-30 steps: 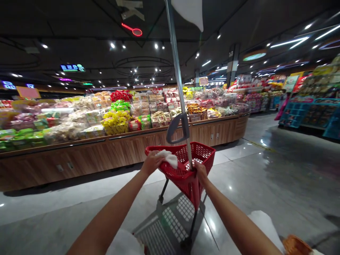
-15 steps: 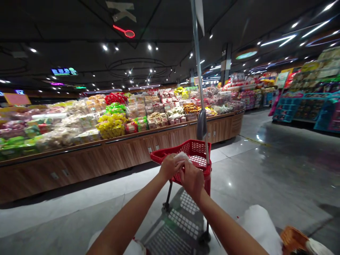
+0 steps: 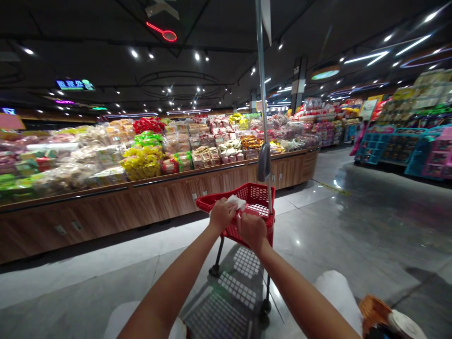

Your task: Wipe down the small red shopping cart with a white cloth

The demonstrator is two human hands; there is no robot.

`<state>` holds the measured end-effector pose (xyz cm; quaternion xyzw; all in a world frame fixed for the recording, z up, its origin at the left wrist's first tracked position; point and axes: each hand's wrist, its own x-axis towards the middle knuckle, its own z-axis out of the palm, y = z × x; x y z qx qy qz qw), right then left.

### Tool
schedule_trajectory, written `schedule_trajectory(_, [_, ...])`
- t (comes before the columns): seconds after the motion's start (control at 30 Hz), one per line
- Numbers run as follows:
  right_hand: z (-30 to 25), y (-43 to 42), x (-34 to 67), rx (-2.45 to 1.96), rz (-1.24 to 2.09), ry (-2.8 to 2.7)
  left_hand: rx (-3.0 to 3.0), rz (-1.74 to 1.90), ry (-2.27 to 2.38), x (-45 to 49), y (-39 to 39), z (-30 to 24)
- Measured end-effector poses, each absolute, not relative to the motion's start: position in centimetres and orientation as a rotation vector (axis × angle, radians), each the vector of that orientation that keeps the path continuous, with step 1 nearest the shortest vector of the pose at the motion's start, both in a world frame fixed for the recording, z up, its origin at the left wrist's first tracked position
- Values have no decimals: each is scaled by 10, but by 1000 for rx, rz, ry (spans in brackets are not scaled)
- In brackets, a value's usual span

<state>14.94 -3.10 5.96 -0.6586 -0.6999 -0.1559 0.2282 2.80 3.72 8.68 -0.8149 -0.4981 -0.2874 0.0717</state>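
A red shopping cart (image 3: 208,203) with a perforated basket stands in front of me. My left hand (image 3: 222,215) is closed on a crumpled white tissue (image 3: 237,202) over the basket's near side. Just to its right, my right hand (image 3: 252,230) is curled closed at the cart's near edge, knuckles up; its fingertips are hidden. The tissue shows beyond the left fingers, apart from most of the right hand. A metal pole (image 3: 262,70) with a dark grey fitting (image 3: 263,162) rises from the cart's right side.
A long wooden display counter (image 3: 169,195) piled with packaged food runs across the left and middle. Shelves with blue racks (image 3: 377,146) stand at the right. Grey tiled floor (image 3: 318,221) spreads beside the cart. An orange-brown basket (image 3: 374,313) sits at lower right.
My hands have parted slightly; the right has come off the tissue, and more of the tissue now shows at the left hand. The whole view has shifted a little.
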Motion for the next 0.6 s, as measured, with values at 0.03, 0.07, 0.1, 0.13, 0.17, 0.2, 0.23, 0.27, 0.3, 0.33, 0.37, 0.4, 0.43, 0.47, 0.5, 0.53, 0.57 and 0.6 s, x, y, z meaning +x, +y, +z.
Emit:
schedule_trajectory(0.03, [59,-32,150,-1804,-439,-1934,-2453,-837,-1508,20,45,89])
schedule_trajectory(0.07, [59,-33,151,-1794,-443,-1945,-2443,-807,-1541,9,53,92])
schedule_trajectory(0.1, [60,-34,151,-1788,-444,-1954,-2416,-783,-1592,-1,60,94])
schedule_trajectory(0.13, [60,-35,151,-1785,-443,-1960,-2378,-770,-1644,-10,65,95])
schedule_trajectory(0.17, [61,-36,151,-1786,-444,-1958,-2334,-775,-1683,-17,68,94])
schedule_trajectory(0.2, [62,-36,149,-1787,-446,-1955,-2287,-800,-1706,-20,67,92])
schedule_trajectory(0.23, [62,-35,148,-1784,-448,-1955,-2251,-840,-1706,-19,63,88])
schedule_trajectory(0.27, [62,-34,146,-1776,-452,-1962,-2235,-885,-1679,-15,56,83])
schedule_trajectory(0.3, [62,-32,144,-1766,-455,-1974,-2241,-930,-1634,-9,48,78])
schedule_trajectory(0.33, [62,-29,143,-1748,-460,-1995,-2266,-967,-1579,0,39,74])
schedule_trajectory(0.37, [61,-27,141,-1730,-465,-2018,-2304,-992,-1522,8,32,70])
schedule_trajectory(0.4, [61,-23,141,-1713,-467,-2039,-2345,-999,-1468,16,28,69])
schedule_trajectory(0.43, [60,-20,141,-1703,-463,-2054,-2382,-988,-1425,20,26,69])
schedule_trajectory(0.47, [60,-17,142,-1703,-455,-2058,-2408,-959,-1404,22,28,71])
schedule_trajectory(0.5, [60,-14,143,-1709,-446,-2059,-2421,-916,-1412,19,34,75])
schedule_trajectory(0.53, [60,-12,144,-1722,-436,-2051,-2414,-868,-1448,13,41,80])
schedule_trajectory(0.57, [60,-10,146,-1743,-429,-2033,-2389,-821,-1508,4,49,85])
schedule_trajectory(0.6, [60,-9,147,-1764,-425,-2010,-2349,-783,-1582,-7,58,90])
